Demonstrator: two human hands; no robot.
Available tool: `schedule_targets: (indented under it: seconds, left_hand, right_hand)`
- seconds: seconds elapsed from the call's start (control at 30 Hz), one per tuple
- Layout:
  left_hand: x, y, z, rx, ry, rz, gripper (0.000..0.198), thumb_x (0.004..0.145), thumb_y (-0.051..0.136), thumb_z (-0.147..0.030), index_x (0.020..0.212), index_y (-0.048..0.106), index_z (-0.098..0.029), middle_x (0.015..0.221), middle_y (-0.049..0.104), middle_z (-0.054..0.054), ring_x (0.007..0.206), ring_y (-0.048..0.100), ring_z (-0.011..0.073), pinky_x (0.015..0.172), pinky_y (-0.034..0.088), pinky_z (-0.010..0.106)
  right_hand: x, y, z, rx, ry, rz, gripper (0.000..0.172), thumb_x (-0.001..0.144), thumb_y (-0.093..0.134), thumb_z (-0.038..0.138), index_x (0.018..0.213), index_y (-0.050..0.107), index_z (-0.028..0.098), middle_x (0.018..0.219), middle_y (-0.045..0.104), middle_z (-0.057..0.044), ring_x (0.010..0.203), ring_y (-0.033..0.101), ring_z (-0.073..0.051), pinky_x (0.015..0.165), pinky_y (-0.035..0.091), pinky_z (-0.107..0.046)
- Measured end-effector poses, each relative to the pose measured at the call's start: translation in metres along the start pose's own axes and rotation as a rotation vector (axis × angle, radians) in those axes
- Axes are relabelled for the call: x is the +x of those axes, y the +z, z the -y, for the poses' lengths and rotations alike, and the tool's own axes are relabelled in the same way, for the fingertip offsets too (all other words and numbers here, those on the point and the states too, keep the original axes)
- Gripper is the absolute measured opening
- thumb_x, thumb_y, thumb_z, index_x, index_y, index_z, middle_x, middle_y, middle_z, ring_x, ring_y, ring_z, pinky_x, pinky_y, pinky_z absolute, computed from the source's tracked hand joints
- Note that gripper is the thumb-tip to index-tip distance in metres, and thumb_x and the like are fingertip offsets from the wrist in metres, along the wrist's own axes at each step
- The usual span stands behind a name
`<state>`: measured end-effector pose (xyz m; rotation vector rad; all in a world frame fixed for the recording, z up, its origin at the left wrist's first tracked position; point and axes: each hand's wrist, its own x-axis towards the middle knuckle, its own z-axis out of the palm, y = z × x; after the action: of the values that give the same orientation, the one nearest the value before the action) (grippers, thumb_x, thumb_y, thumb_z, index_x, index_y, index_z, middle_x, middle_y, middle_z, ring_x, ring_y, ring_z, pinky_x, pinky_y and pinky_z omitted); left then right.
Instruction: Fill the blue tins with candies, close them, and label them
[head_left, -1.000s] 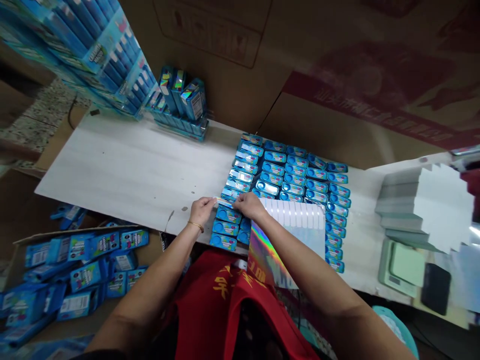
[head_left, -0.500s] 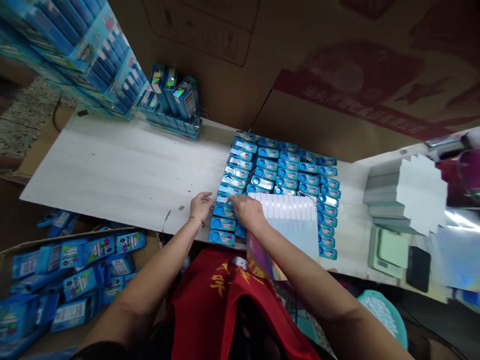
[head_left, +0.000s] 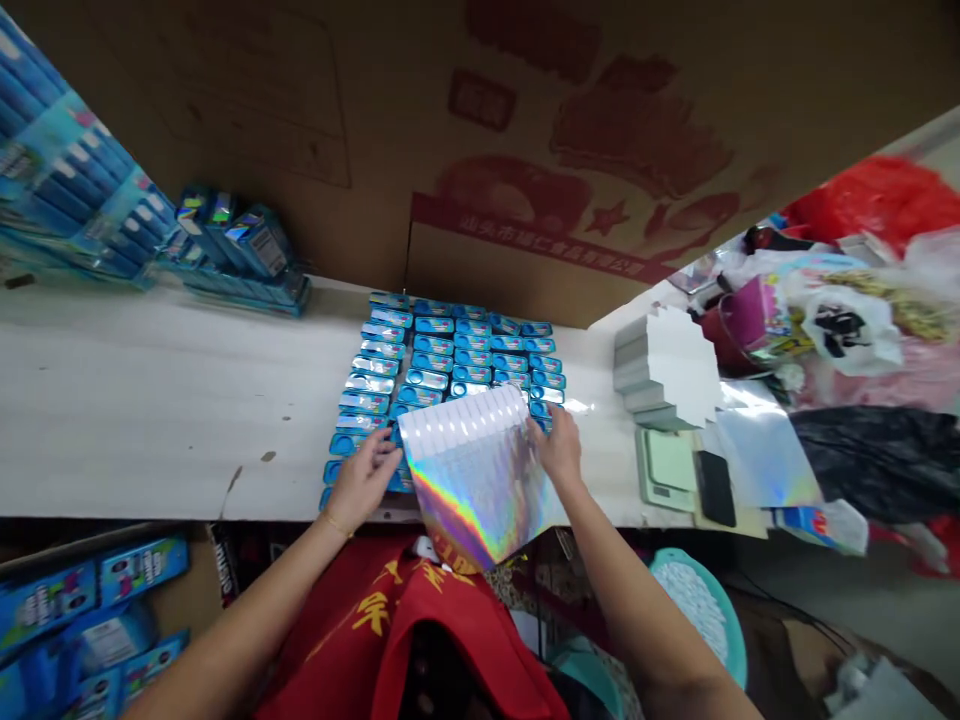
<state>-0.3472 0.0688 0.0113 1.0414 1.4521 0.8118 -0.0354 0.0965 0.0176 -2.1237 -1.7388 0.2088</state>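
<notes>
A grid of several small blue boxes [head_left: 457,350] lies in rows on the white board [head_left: 150,400]. A holographic sticker sheet [head_left: 480,475] rests tilted over the near rows and hangs past the board's front edge. My right hand [head_left: 559,445] grips the sheet's right edge, fingers closed on it. At the sheet's left edge my left hand [head_left: 364,480] lies with fingers spread on the near-left boxes, holding nothing I can make out.
Blue display packs [head_left: 240,250] stand at the back left against a cardboard wall [head_left: 525,150]. A stack of white cards [head_left: 664,370], a small scale [head_left: 667,465], a dark phone [head_left: 716,488] and another shiny sheet [head_left: 765,455] lie right. A carton of blue boxes [head_left: 67,610] sits below left.
Both hands left the sticker strip at the left boxes. My right hand moved right to the sheet's far edge. The sheet shifted left and the view swung right.
</notes>
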Motion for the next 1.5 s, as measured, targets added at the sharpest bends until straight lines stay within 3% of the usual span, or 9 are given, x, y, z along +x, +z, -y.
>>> schedule_targets:
  seconds: [0.13,0.3,0.43,0.6,0.73,0.97,1.13,1.37,1.5]
  left_hand:
    - [-0.005,0.057,-0.003,-0.043,-0.054,0.016,0.070,0.061,0.065,-0.031,0.125,0.037,-0.018,0.100,0.057,0.009,0.070,0.062,0.0158,0.065,0.050,0.030]
    - [-0.004,0.079,-0.010,-0.196,0.008,-0.165,0.076,0.058,0.068,-0.024,0.126,0.035,-0.022,0.096,0.053,0.003,0.060,0.057,0.0082,0.060,0.048,0.025]
    - [-0.006,0.080,-0.031,-0.197,0.127,-0.357,0.066,0.056,0.068,-0.021,0.118,0.045,-0.022,0.091,0.048,-0.001,0.053,0.050,0.0023,0.057,0.044,0.019]
    - [-0.017,0.072,-0.049,-0.174,0.153,-0.407,0.049,0.056,0.069,-0.023,0.103,0.057,-0.016,0.085,0.051,0.000,0.055,0.050,0.0039,0.060,0.043,0.020]
    - [-0.039,0.051,-0.037,-0.171,0.081,-0.438,0.054,0.054,0.071,-0.026,0.106,0.057,-0.017,0.088,0.055,0.001,0.060,0.051,0.0049,0.064,0.043,0.022]
    - [-0.061,0.040,-0.036,-0.263,0.065,-0.522,0.052,0.049,0.074,-0.026,0.097,0.060,-0.014,0.093,0.059,0.005,0.066,0.054,0.0084,0.066,0.045,0.025]
    - [-0.072,0.032,-0.073,-0.237,0.262,-0.606,0.049,0.052,0.072,-0.022,0.099,0.059,-0.016,0.093,0.059,0.004,0.063,0.054,0.0063,0.065,0.046,0.023]
    - [-0.077,0.026,-0.106,-0.288,0.310,-0.560,0.066,0.056,0.070,-0.020,0.119,0.049,-0.020,0.062,0.055,-0.005,0.054,0.051,0.0069,0.056,0.044,0.021]
    - [-0.079,0.026,-0.117,-0.175,0.359,-0.557,0.037,0.067,0.063,-0.031,0.100,0.063,-0.015,0.079,0.061,0.003,0.069,0.055,0.0110,0.065,0.045,0.024]
  right_hand:
    - [0.015,0.010,-0.041,0.184,0.069,0.200,0.047,0.068,0.057,0.038,0.111,0.055,0.018,0.091,0.056,-0.005,0.080,0.052,-0.018,0.075,0.041,-0.033]
    - [0.028,0.013,-0.042,0.813,0.363,0.364,0.065,0.056,0.066,0.033,0.117,0.050,0.019,0.062,0.048,0.005,0.053,0.045,-0.010,0.054,0.040,-0.025]
    - [0.037,-0.013,-0.047,1.118,0.307,0.361,0.069,0.055,0.068,0.029,0.120,0.047,0.021,0.054,0.042,0.009,0.047,0.041,-0.008,0.050,0.037,-0.023]
    - [0.033,-0.033,-0.043,1.057,0.215,0.354,0.048,0.056,0.067,0.031,0.102,0.061,0.018,0.064,0.054,0.004,0.055,0.045,-0.009,0.054,0.038,-0.023]
    - [0.011,-0.019,-0.042,1.016,0.176,0.524,0.036,0.060,0.066,0.034,0.091,0.065,0.016,0.076,0.063,-0.002,0.064,0.052,-0.013,0.062,0.042,-0.027]
    - [0.004,0.010,-0.032,1.144,0.141,0.456,0.040,0.072,0.054,0.042,0.105,0.060,0.019,0.099,0.063,-0.004,0.088,0.057,-0.017,0.080,0.044,-0.033]
    - [0.010,-0.027,-0.001,1.298,0.075,0.430,0.055,0.067,0.063,0.037,0.119,0.050,0.025,0.089,0.065,-0.001,0.080,0.059,-0.016,0.073,0.047,-0.030]
    - [0.036,-0.073,0.021,1.177,-0.086,0.253,0.022,0.064,0.067,0.031,0.083,0.069,0.021,0.088,0.066,-0.003,0.083,0.058,-0.017,0.077,0.045,-0.032]
    - [0.048,-0.079,0.028,1.173,-0.047,0.168,0.027,0.063,0.067,0.033,0.087,0.069,0.020,0.091,0.067,-0.004,0.089,0.058,-0.018,0.083,0.043,-0.034]
